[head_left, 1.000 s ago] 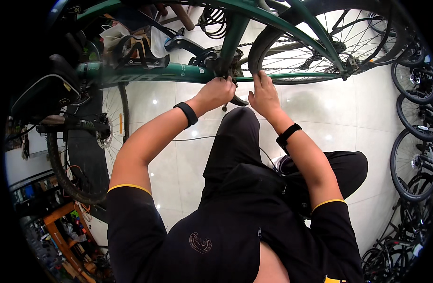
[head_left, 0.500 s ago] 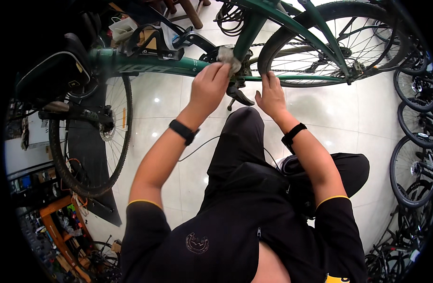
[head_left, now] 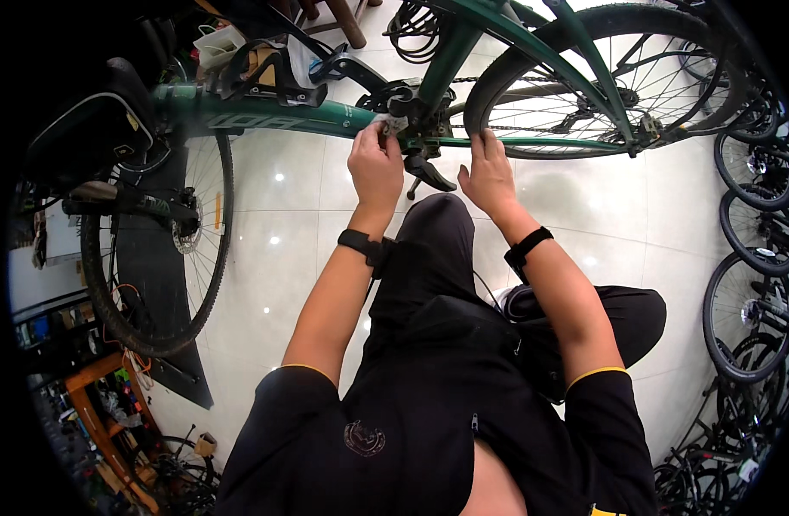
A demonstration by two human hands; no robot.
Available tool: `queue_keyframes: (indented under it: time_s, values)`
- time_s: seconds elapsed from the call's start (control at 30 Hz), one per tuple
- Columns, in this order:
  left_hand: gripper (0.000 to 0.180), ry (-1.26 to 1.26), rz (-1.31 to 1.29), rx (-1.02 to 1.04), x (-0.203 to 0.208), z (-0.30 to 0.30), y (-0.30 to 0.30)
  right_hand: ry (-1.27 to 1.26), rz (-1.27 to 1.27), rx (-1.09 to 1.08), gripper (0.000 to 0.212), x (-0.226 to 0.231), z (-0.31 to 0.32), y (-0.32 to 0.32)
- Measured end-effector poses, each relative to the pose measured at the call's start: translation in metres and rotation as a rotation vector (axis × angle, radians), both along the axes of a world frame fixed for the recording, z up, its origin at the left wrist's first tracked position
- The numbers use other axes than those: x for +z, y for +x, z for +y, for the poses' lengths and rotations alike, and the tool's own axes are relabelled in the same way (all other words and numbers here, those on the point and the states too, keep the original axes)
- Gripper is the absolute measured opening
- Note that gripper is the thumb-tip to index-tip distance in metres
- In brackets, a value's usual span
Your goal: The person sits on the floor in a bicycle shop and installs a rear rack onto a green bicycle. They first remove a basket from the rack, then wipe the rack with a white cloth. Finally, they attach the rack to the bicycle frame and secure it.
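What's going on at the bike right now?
A person crouches beside a green bicycle. The left hand presses a small pale cloth against the frame where the crank meets it. The right hand rests open on the chainstay by the rear wheel. The pedal hangs between the hands.

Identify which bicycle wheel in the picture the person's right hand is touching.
The rear wheel of the green bicycle: the right hand rests against its tyre, while the front wheel and the wheels at the right edge stand untouched.
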State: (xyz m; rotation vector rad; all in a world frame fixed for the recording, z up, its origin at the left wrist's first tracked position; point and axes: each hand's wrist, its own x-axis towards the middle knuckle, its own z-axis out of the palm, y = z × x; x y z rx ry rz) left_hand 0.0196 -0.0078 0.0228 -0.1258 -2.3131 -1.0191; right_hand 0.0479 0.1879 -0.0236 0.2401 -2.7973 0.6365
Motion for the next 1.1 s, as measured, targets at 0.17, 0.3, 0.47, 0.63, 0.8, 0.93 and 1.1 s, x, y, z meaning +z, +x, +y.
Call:
queue_keyframes:
  time_s: [0.17, 0.3, 0.47, 0.63, 0.8, 0.93, 1.1]
  values:
    - [0.019, 0.332, -0.126, -0.076, -0.006, 0.011, -0.010, -0.004, -0.003, 0.018, 0.067, -0.001, -0.002, -0.001]
    - [0.016, 0.565, -0.228, 0.019, -0.006, 0.037, -0.011, 0.032, 0.036, -0.003, 0.065, -0.003, -0.004, 0.000]
    - [0.011, 0.329, 0.029, 0.046, -0.019, 0.043, -0.007, 0.013, -0.009, -0.017, 0.069, -0.002, -0.006, 0.000]
    - [0.014, -0.140, 0.177, -0.368, -0.027, 0.022, -0.001, 0.079, 0.037, -0.008, 0.068, -0.003, -0.007, -0.001]
    - [0.015, -0.095, 0.091, -0.270, -0.018, 0.025, 0.008, 0.055, -0.003, 0.015, 0.069, 0.002, -0.003, -0.002]
    - [0.015, -0.016, -0.072, -0.070, -0.012, 0.002, -0.013, 0.090, 0.026, 0.013, 0.069, -0.001, -0.003, -0.002]
    - [0.011, -0.173, -0.105, -0.045, -0.020, 0.012, -0.018, 0.115, 0.050, 0.012, 0.068, -0.002, -0.005, 0.000]
